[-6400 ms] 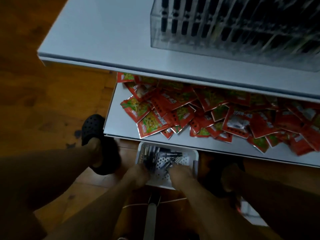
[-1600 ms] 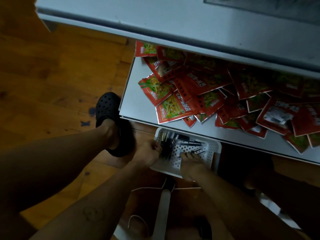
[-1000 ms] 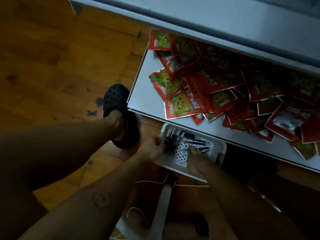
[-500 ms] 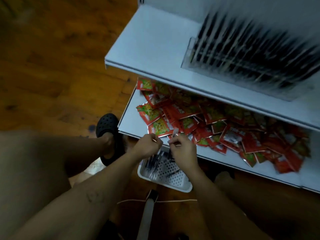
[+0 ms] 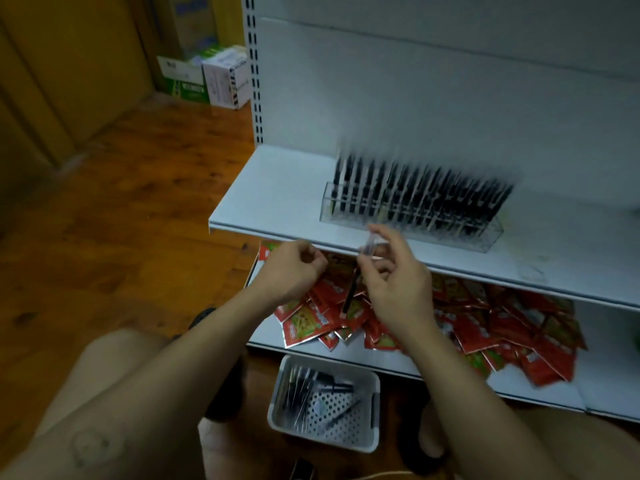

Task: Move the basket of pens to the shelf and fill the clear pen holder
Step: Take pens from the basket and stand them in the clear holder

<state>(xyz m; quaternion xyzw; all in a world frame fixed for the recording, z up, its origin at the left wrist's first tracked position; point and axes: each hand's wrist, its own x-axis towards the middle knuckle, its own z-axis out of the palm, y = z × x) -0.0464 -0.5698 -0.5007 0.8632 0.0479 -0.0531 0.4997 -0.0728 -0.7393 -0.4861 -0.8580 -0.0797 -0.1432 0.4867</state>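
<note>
Both hands had risen from the basket (image 5: 323,407) on the floor to the front edge of the upper shelf (image 5: 277,192), and the view had lifted to show the clear pen holder (image 5: 412,216) standing there, blurred but seemingly close to full of dark pens. The right hand (image 5: 394,282) had its grip pinched on a pen (image 5: 350,292) that hung point-down, with what looked like a clear cap at its top; the left hand (image 5: 294,268) was curled shut just beside it, though whether it held anything could not be told. The basket, with several pens left in it, sat below the lower shelf, so that part of the task looked undone. Held so lightly over the gap, the pen could slip and fall among the red snack packets (image 5: 485,327) heaped on the lower shelf. Packed rows in the holder might also block a free slot. Cardboard boxes (image 5: 207,77) stood well apart by the wall.
</note>
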